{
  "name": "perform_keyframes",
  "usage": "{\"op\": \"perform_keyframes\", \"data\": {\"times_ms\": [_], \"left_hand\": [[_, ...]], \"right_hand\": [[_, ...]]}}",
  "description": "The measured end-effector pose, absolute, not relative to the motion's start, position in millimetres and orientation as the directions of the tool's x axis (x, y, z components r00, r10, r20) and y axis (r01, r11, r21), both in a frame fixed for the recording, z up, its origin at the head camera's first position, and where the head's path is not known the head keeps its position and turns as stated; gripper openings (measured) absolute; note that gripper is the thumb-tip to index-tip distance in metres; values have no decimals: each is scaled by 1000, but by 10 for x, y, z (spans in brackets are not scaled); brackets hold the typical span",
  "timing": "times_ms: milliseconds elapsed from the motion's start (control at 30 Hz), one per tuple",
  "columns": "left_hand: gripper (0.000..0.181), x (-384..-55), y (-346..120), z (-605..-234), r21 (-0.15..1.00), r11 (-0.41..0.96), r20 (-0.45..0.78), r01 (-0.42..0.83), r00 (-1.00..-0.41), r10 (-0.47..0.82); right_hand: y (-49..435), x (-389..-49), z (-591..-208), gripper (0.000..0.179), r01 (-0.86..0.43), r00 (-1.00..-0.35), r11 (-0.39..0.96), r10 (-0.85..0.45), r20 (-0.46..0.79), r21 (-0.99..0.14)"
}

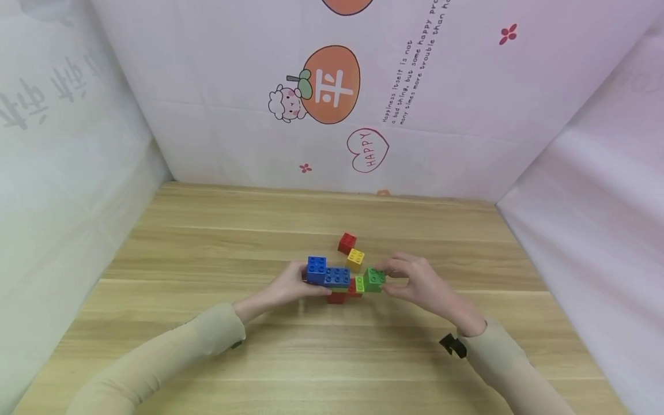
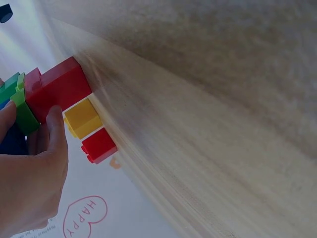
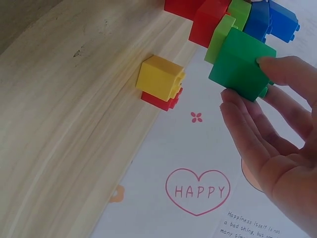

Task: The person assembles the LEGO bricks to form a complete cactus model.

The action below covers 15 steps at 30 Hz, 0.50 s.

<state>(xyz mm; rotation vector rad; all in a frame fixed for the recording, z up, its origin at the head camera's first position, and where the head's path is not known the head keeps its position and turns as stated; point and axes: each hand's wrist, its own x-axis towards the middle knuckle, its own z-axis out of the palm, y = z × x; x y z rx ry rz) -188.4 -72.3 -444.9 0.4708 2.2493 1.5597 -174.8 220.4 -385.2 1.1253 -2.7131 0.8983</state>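
From the head, the left hand [image 1: 287, 283] grips a toy-brick build [image 1: 337, 276] on the surface [image 1: 311, 363], the right hand [image 1: 417, 281] pinching a green brick [image 1: 373, 279] at its right end. From the left wrist, a fingertip [image 2: 55, 116] touches the build's red bricks [image 2: 64, 87]. From the right wrist, the green brick meets a lime brick [image 3: 220, 39], a yellow brick [image 3: 157, 79] apart.

I count one yellow brick [image 1: 355, 261]; three red bricks [image 1: 336, 298], one behind yellow, two in front; two blue bricks [image 1: 316, 269], front-left; two lime bricks [image 1: 359, 284], front; one green brick [image 1: 373, 280], front-right; one left hand [image 1: 289, 283], one right hand [image 1: 419, 282], flanking yellow.
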Motion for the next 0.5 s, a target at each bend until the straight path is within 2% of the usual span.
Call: {"op": "perform_keyframes", "data": {"times_ms": [500], "left_hand": [[45, -1872, -719, -4427, 943, 326, -96, 69, -880, 464]], "right_hand": [[2187, -1773, -3846, 31, -664, -735, 580, -623, 268, -472]]}}
